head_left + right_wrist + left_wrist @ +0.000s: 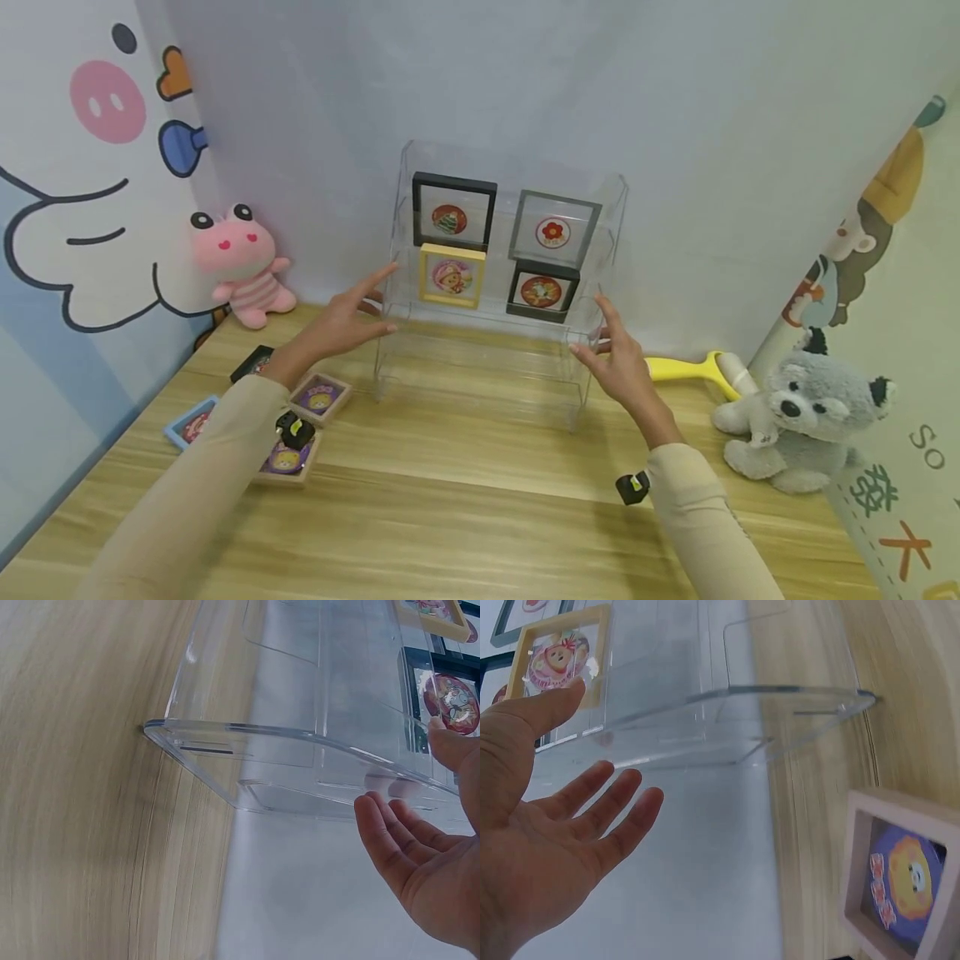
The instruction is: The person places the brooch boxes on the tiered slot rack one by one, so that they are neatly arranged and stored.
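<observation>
flanking the clear stand (495,333) on the desk (480,483), left hand (341,321) and right hand (615,358) are spread flat, nothing held, equally near its side walls.

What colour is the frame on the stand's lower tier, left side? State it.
Yellow: the frame on the clear stand shows best in the head view.

The display rack (495,333) stands on the worktop (480,508) between the left hand (341,321) and right hand (618,362), four frames (452,275) inside.
</observation>
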The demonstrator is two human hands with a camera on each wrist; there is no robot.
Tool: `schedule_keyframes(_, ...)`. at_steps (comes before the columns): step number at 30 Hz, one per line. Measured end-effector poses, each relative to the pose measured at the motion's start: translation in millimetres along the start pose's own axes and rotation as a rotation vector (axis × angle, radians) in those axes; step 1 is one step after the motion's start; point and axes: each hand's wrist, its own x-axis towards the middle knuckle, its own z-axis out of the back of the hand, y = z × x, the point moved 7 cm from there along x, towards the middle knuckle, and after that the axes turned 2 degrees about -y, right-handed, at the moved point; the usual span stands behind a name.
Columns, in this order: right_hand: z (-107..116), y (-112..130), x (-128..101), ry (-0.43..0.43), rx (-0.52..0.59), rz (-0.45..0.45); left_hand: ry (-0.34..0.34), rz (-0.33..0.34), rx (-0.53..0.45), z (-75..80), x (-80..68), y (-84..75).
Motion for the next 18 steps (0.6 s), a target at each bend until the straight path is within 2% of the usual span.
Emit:
schedule_keyframes(4, 0.0, -1.1, -0.2, 0.001, -0.003, 0.004, 0.015, 0.016, -0.009, 5.6, -9.9, 9.2)
schedule_keyframes(7, -0.4, -1.6, 0.2, -0.003, -0.004, 0.009, 0.051, 0.035, 0.001, 8.0, -19.5, 21.2)
schedule_keyframes(13, -0.4, -1.3, 0.8, -0.007, -0.006, 0.016, 0.192, 0.056, 0.123, 7.4, -41.5, 42.1)
schedule_keyframes(18, 0.2, -1.3, 1.3, -0.006, -0.005, 0.002, 0.304, 0.099, 0.138, 4.2, -57.0, 54.0)
